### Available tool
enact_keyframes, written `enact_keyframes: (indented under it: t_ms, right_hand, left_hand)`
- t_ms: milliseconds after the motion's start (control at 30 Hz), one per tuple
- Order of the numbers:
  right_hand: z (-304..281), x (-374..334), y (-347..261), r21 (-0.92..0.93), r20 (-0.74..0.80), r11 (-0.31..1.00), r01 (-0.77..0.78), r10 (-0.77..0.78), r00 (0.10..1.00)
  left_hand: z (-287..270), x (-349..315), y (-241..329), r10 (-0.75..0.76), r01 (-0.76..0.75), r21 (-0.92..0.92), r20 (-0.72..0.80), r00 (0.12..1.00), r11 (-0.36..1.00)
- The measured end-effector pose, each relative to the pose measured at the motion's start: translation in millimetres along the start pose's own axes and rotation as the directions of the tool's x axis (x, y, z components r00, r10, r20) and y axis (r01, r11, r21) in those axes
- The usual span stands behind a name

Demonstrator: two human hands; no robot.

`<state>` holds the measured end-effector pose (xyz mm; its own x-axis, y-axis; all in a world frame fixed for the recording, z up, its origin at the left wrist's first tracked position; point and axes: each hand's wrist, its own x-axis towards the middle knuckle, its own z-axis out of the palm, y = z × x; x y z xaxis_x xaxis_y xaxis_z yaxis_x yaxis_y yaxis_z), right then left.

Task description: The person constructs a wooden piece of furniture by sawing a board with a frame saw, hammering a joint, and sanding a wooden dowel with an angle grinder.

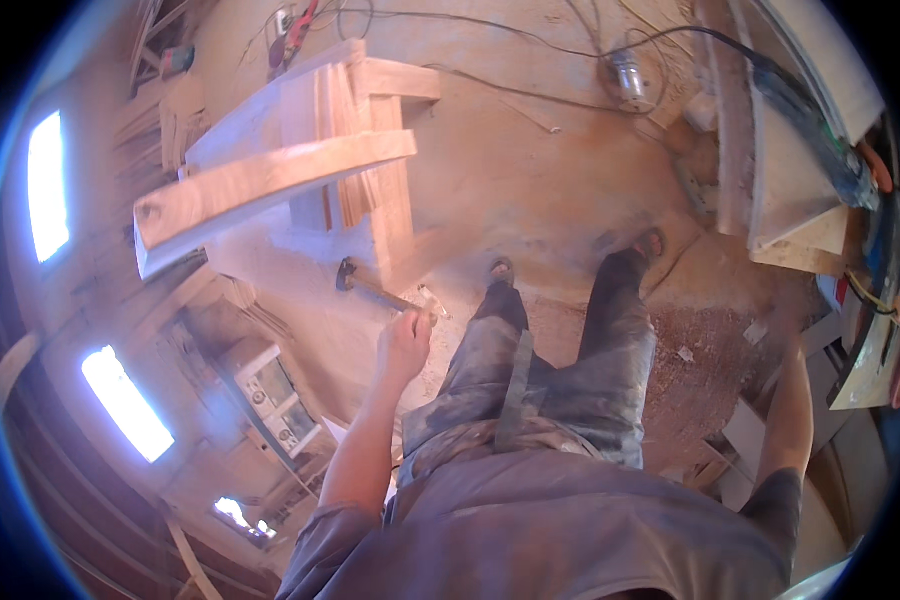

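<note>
Hammer (378, 294) is jutting from the left hand (403, 343) in the head view, the fingers gripping its handle's end; it is probably feeling stiff and head-heavy, the slim handle offering the surest hold. Right hand (787, 325) is blurring, so its fingers cannot be told. Pale wooden frame (345, 152) is standing just beyond, likely restricting movement; a metal cylinder (629, 82) is resting on the floor (510, 165).
</note>
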<state>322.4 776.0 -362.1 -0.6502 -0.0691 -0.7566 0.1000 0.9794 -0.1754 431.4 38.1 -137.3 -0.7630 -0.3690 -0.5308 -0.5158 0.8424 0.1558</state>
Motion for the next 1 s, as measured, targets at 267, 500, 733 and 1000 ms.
enact_keyframes:
  t_ms: [267,500,733,1000]
  right_hand:
    - [171,-117,-164,0.435,0.088,0.791,-0.43,0.438,0.895]
    - [288,-291,-305,0.519,-0.162,0.627,-0.58,0.739,0.654]
    - [254,-338,-522,0.976,-0.037,0.165,-0.145,0.773,0.634]
    - [261,-278,-716,0.724,-0.276,-0.421,0.547,0.55,0.788]
  left_hand:
    - [-11,131,-141,0.152,-0.152,-0.003,-0.019,0.988,0.988]
    - [26,224,-226,0.51,-0.512,0.112,0.044,0.859,0.852]
    - [40,235,-271,0.825,-0.831,0.034,-0.154,0.544,0.555]
    - [46,242,-275,0.888,-0.877,0.198,-0.246,0.388,0.438]
